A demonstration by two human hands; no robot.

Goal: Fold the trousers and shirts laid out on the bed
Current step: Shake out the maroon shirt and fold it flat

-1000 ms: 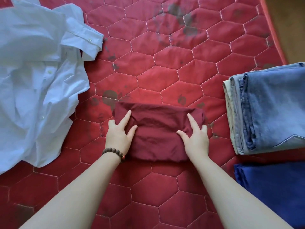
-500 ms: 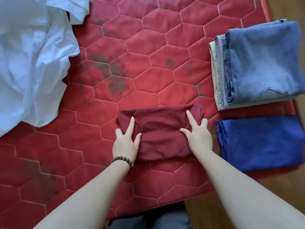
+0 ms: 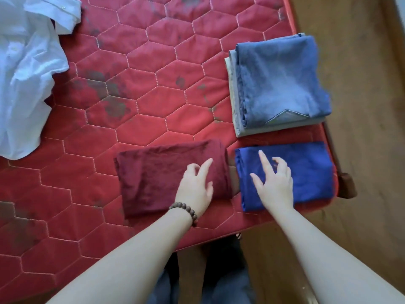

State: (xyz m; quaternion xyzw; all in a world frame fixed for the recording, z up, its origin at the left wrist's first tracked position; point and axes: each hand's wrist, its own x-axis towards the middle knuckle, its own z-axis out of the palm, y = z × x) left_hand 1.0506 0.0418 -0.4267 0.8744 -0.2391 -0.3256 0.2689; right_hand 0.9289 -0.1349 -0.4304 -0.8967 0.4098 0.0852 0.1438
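Your left hand [image 3: 195,189] lies with relaxed fingers on the right end of the folded maroon garment [image 3: 160,178], holding nothing. Your right hand [image 3: 275,185] hovers loose over the folded blue garment [image 3: 306,170]; whether it touches, I cannot tell. The maroon piece sits just left of the blue one, its long axis running left to right, a little tilted. It looks soft and light, so I think it will unfold easily; take it under both short ends. Far from your left hand lies the white shirt [image 3: 24,84], not folded yet. Beyond your right hand sits a stack of folded jeans [image 3: 278,82] on the bed [image 3: 153,51].
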